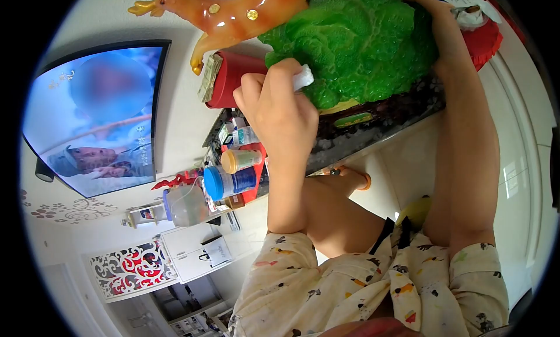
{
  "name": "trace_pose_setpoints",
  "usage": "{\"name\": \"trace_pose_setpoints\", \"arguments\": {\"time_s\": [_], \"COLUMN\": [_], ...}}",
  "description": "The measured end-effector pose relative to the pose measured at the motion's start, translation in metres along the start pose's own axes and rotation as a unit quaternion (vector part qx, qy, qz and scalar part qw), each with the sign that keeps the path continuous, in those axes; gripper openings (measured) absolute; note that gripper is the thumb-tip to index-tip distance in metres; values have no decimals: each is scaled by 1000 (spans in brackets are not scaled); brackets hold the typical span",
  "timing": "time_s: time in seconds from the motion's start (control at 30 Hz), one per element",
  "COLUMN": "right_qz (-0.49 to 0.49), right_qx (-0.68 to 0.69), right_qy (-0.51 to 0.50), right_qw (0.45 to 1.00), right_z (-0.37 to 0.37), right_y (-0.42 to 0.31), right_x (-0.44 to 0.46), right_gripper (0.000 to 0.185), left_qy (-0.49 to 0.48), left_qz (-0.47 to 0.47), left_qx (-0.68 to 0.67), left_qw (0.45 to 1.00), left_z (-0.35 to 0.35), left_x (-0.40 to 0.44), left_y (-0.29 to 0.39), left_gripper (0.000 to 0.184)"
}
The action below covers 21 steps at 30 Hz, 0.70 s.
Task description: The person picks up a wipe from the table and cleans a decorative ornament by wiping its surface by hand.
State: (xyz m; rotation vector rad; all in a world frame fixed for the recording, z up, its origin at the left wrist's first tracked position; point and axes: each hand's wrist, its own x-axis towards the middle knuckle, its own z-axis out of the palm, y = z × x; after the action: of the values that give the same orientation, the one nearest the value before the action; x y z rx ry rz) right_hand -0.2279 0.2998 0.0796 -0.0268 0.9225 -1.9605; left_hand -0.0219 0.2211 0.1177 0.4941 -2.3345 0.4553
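My left hand [279, 104] is closed on a wad of white tissue [303, 77], which it presses to the edge of a glossy green cabbage ornament [356, 51]. At the ornament's far right edge, my right hand [431, 6] grips its side, with most fingers hidden at the top of the view. An orange, shiny animal figure [233, 13] with gold tips and gold coin shapes lies along the cabbage's upper left. Below the cabbage is a dark carved base [373, 120]. Close to my left hand stands a red container [242, 77] with banknotes [210, 77] at its end.
Beyond my left forearm sit a blue-lidded tub [227, 182], an orange-capped jar [240, 161] and a plastic jug [185, 206]. A television [99, 115] hangs on the left wall. Red fabric [483, 45] lies beside my right forearm. A dark stone edge [350, 144] runs below the base.
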Motion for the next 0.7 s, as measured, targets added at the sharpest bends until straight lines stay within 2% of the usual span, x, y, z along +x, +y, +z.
{"name": "trace_pose_setpoints", "arguments": {"time_s": [0.13,0.33,0.43,0.6,0.7], "right_qz": [1,-31,-8,6,18], "right_qx": [24,33,35,25,25], "right_qy": [-40,-49,-32,-18,-7], "right_qw": [999,998,999,1000,1000], "right_z": [-11,-14,-10,-10,-7], "right_y": [5,7,5,5,3], "right_x": [18,21,16,17,15], "right_gripper": [26,26,27,28,29], "left_qy": [7,75,73,14,-29], "left_qz": [-80,-199,-164,-71,-25], "left_qx": [17,-220,-221,-145,-90], "left_qw": [997,952,959,987,995], "left_z": [3,11,11,3,-4], "left_x": [-3,-10,-14,-13,-10], "left_y": [10,2,1,-5,-2], "left_gripper": [39,28,25,34,32]}}
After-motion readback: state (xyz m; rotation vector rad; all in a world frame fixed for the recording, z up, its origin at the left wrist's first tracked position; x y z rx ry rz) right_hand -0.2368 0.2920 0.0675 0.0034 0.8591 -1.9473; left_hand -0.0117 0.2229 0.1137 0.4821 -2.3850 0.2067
